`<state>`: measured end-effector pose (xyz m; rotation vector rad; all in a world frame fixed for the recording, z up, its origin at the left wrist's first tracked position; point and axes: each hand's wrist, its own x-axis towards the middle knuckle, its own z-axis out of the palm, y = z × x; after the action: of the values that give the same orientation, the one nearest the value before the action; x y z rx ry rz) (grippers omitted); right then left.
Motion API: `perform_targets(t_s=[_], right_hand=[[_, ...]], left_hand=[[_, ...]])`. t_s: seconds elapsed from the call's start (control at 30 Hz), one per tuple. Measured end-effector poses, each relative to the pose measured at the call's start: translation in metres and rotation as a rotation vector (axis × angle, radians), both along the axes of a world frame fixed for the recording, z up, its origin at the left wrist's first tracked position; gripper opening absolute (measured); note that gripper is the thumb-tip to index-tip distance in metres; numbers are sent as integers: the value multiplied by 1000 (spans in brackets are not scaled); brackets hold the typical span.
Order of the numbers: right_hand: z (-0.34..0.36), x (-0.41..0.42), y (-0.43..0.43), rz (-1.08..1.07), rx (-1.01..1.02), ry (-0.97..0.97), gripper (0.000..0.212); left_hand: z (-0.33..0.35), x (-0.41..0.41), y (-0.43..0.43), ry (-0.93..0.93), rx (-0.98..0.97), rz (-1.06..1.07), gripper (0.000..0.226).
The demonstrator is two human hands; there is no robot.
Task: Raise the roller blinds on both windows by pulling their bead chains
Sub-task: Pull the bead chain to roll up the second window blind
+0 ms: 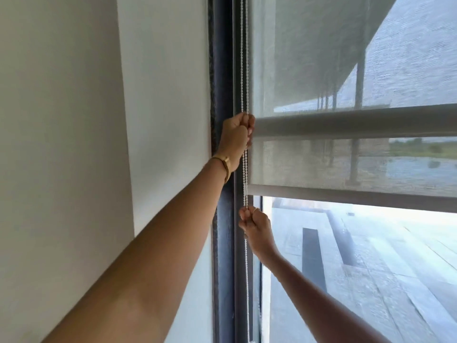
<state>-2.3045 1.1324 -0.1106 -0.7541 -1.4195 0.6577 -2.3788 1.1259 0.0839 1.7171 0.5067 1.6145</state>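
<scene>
A white bead chain [245, 70] hangs in two strands along the left edge of the window. My left hand [236, 134], with a gold bangle on the wrist, is closed around the chain at the height of the upper grey bar. Lower down, my right hand [256, 224] grips the same chain just under the blind's bottom rail [346, 194]. The grey mesh roller blind [321, 58] covers the upper part of the window. Bare glass shows below the rail.
A dark window frame [222, 82] runs vertically left of the chain, with a white wall [74, 120] beyond it. Through the glass I see a paved terrace [371, 268] far below.
</scene>
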Motion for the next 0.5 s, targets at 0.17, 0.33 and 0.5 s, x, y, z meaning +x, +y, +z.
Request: perform_targets(t_s=[0.17,0.33,0.5], right_hand=[[24,30,9,74,-174,-166,31],[105,40,12,79,-62,14,47],[187,34,11,140,68,97,46]], left_hand=[[-35,3,6,-27,33,83,39],[-69,10,12,-51,24,135,38],[-95,21,12,-11,-51,116,39]])
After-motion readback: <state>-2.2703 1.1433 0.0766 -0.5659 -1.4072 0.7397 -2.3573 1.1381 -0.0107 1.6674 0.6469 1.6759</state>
